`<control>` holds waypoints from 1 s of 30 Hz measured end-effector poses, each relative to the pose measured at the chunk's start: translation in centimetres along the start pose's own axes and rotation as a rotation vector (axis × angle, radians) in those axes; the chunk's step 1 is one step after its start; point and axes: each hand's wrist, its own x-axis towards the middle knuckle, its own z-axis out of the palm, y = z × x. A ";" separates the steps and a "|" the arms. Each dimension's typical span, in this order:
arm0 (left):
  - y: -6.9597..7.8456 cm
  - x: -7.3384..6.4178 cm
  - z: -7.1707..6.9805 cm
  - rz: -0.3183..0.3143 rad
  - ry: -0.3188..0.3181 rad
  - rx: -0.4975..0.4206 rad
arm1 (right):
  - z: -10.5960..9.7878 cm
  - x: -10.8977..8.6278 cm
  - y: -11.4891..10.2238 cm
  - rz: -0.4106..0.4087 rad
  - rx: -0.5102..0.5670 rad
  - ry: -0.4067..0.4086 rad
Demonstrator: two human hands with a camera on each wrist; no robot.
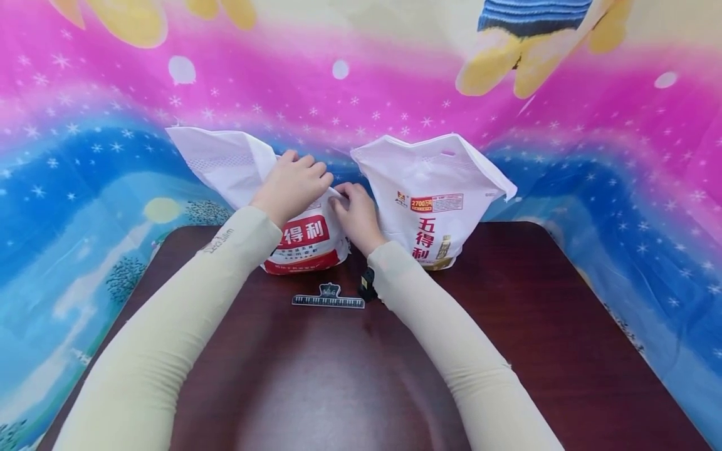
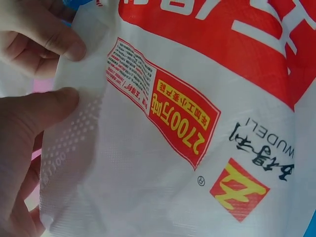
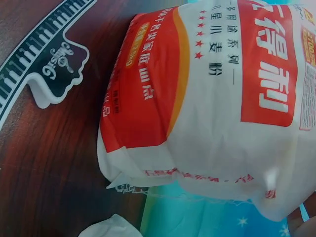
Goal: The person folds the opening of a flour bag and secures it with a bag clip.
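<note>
A white flour bag with red labels (image 1: 301, 235) stands at the back of the table, left of the middle, its upper part folded over. My left hand (image 1: 296, 188) grips the folded top from above; in the left wrist view its thumb (image 2: 54, 108) presses on the dotted white edge. At the right end of that fold, my right hand (image 1: 358, 216) pinches the edge between thumb and fingers. The left wrist view has the right hand's fingertips (image 2: 54, 39) just beyond my left thumb. A piano-key clip marked Music (image 1: 328, 297) lies in front of the bag.
A second white flour bag (image 1: 431, 200) with red lettering stands close on the right, its top spread wide. Beside my right wrist is a small black object (image 1: 368, 285), partly covered by the sleeve. A colourful cloth (image 1: 361, 94) hangs behind the dark wooden table (image 1: 316, 376).
</note>
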 end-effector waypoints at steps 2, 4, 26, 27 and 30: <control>0.0 0.0 0.0 -0.001 0.006 -0.001 | 0.0 0.1 -0.2 -0.023 0.006 0.012; 0.0 0.0 -0.1 -0.004 0.005 -0.003 | 0.1 0.2 -0.3 -0.039 0.008 0.017; -1.9 -0.9 -2.0 -0.040 -0.069 -0.064 | 0.0 -0.3 0.5 0.018 -0.007 -0.025; -2.0 -1.0 -2.1 -0.045 -0.070 -0.059 | 0.0 -0.4 0.6 0.016 -0.010 -0.021; -2.3 -1.1 -2.0 -0.048 -0.055 -0.037 | 0.1 -0.6 0.8 0.008 -0.021 -0.008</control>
